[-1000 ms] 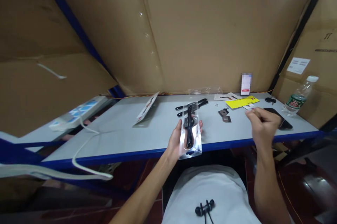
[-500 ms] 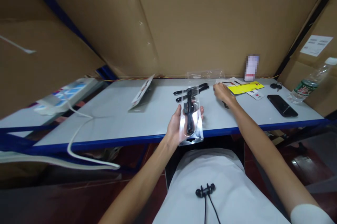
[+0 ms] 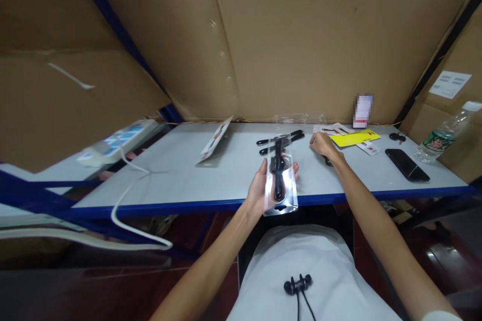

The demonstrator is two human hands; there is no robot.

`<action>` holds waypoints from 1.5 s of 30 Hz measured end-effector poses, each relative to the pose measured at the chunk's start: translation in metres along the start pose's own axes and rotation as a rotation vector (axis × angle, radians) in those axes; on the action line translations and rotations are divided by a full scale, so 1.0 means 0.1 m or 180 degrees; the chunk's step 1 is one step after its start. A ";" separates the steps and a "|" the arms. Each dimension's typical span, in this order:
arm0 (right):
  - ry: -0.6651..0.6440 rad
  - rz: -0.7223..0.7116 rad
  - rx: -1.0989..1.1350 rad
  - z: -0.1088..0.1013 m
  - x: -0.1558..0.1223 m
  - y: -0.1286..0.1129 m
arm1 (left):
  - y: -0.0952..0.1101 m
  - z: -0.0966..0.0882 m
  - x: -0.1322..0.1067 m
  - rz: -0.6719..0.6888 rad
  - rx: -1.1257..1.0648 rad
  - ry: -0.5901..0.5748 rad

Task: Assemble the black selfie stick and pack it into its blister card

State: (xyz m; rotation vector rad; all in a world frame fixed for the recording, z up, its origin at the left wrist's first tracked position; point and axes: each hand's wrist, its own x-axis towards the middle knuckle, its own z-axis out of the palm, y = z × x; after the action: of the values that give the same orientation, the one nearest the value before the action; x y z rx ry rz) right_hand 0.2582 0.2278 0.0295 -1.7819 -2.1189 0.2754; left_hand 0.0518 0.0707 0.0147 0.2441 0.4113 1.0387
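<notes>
My left hand (image 3: 259,186) holds up a clear blister pack (image 3: 289,195) at the table's front edge, fingers around its sides. Inside the pack lies a black two-handled tool (image 3: 279,183) that looks like a spokeshave. Just behind it, more black two-handled tools (image 3: 269,149) rest on the tabletop, partly covered by the pack. My right hand (image 3: 323,144) is low over the table, fingers curled together beside the printed cards; what they pinch, if anything, is hidden. A small dark object (image 3: 327,161) shows beneath its wrist.
A yellow card (image 3: 356,138) overlaps white printed cards (image 3: 367,148). Clear plastic packaging (image 3: 301,119) lies at the back. To the right are a phone (image 3: 407,165), keys (image 3: 397,137) and a bottle (image 3: 439,139). A tilted printed card (image 3: 214,141) and a power strip (image 3: 118,141) are leftward.
The camera view has shifted slightly, so the scene sits lower and further right. My left hand still holds the pack, and my right hand remains by the cards.
</notes>
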 end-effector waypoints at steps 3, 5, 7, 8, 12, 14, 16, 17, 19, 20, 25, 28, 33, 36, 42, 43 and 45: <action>0.0075 -0.0126 -0.0059 0.01 0.00 0.02 | 0.00 -0.01 0.01 -0.0016 -0.0004 -0.0002; 0.0192 -0.0068 -0.0067 0.01 0.01 0.04 | 0.00 -0.02 0.02 -0.0034 -0.0025 -0.0019; 0.0320 -0.0008 -0.0018 -0.01 0.01 0.07 | 0.00 -0.02 0.02 -0.0037 -0.0056 -0.0053; 0.0427 0.0005 0.0052 -0.04 0.01 0.08 | 0.00 -0.02 0.02 -0.0034 -0.0077 -0.0074; 0.1330 0.0198 0.0504 -0.24 0.00 0.17 | 0.01 -0.05 0.03 -0.0089 -0.0168 -0.0070; 0.1768 0.0413 0.0667 -0.37 -0.02 0.24 | 0.01 -0.07 0.03 -0.0080 -0.0248 -0.0059; 0.1983 0.0625 0.0708 -0.47 -0.05 0.32 | 0.02 -0.09 0.04 -0.0068 -0.0294 -0.0081; 0.2010 0.0737 0.0686 -0.50 -0.07 0.36 | 0.02 -0.10 0.04 -0.0086 -0.0283 -0.0107; 0.1960 0.0974 0.0605 -0.53 -0.10 0.45 | 0.03 -0.12 0.05 -0.0124 -0.0236 -0.0157; 0.1894 0.1084 0.0559 -0.54 -0.11 0.48 | 0.03 -0.13 0.05 -0.0116 -0.0224 -0.0182; 0.1268 0.1089 0.0394 -0.50 -0.10 0.57 | 0.05 -0.19 0.06 -0.0152 -0.0141 -0.0296; 0.0559 0.0645 0.0313 -0.46 -0.09 0.55 | 0.04 -0.20 0.07 -0.0166 -0.0110 -0.0312; -0.0182 0.0362 -0.0044 -0.34 -0.18 0.53 | 0.00 -0.11 0.06 -0.0021 -0.0136 -0.0157; -0.0063 0.0345 -0.0129 -0.31 -0.24 0.54 | -0.02 -0.06 0.06 0.0001 -0.0135 -0.0120; 0.0253 0.0459 -0.0287 -0.34 -0.28 0.47 | 0.00 -0.02 0.02 -0.0023 -0.0191 -0.0028; 0.0349 0.0508 -0.0276 -0.35 -0.28 0.45 | 0.00 -0.03 0.01 -0.0069 -0.0176 -0.0042; 0.0588 0.0642 -0.0190 -0.38 -0.27 0.42 | 0.01 -0.05 0.01 -0.0136 -0.0139 -0.0096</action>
State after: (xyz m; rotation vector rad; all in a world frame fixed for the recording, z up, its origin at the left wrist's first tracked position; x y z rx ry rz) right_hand 0.3148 0.2058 0.0447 -1.9764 -1.8419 0.0942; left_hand 0.0487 0.0721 0.0105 0.2108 0.3648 0.9999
